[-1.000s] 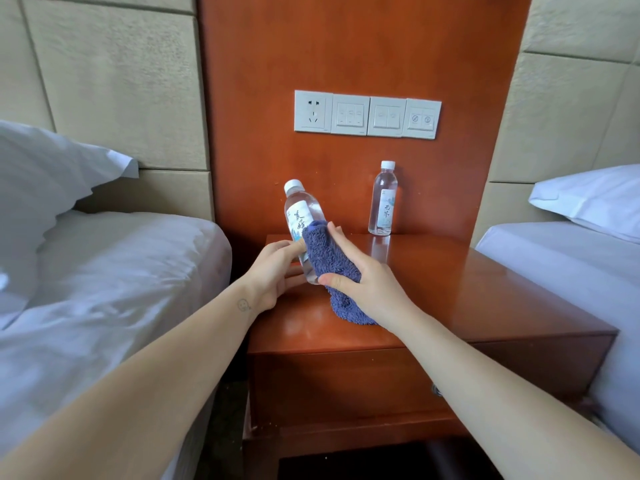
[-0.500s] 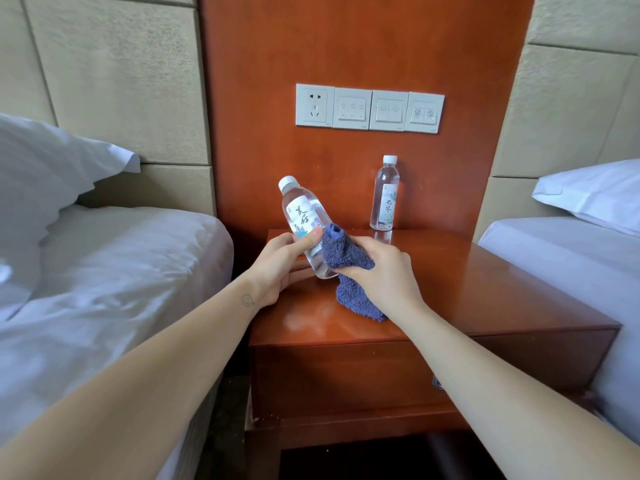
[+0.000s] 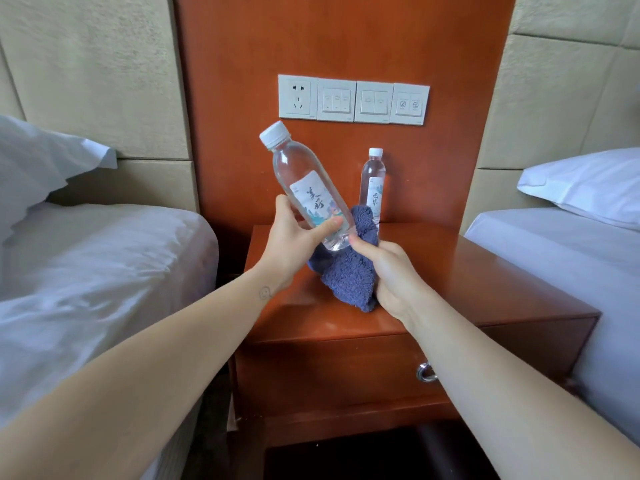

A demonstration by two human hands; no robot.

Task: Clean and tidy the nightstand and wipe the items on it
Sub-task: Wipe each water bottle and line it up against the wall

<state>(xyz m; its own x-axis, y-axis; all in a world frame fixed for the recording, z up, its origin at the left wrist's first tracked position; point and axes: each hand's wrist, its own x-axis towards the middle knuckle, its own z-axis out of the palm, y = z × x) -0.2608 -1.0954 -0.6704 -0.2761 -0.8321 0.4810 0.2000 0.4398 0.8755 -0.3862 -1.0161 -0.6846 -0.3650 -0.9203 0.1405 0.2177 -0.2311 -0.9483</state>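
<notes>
The left hand (image 3: 294, 237) grips the lower half of a clear plastic water bottle with a white screw cap (image 3: 304, 181). Its thumb lies across the printed label (image 3: 311, 202) and its fingers (image 3: 284, 206) curl behind. The bottle is off the glossy reddish-brown wooden nightstand (image 3: 485, 282), held above its front left part and tilted with the cap up and to the left. The right hand (image 3: 391, 271) is closed around a bunched dark blue terry cloth (image 3: 349, 275), whose upper fold touches the bottle's base and lower side. The cloth's tail hangs down to the tabletop or just above it; the view does not settle which.

Risks, as I judge them: the hold is low on a smooth, tilted bottle, so a hard rub from the cloth could twist it out from under the thumb and drop it on the wood. The right hand also works just in front of a 2nd clear bottle with a white cap (image 3: 373, 181), standing upright at the back by the wooden wall panel (image 3: 242, 98). A wide stroke could knock it over.

Both bottles are capped and look filled nearly to the neck with clear water. The nightstand's 1 drawer (image 3: 329, 375) is closed, so its contents are hidden.
</notes>
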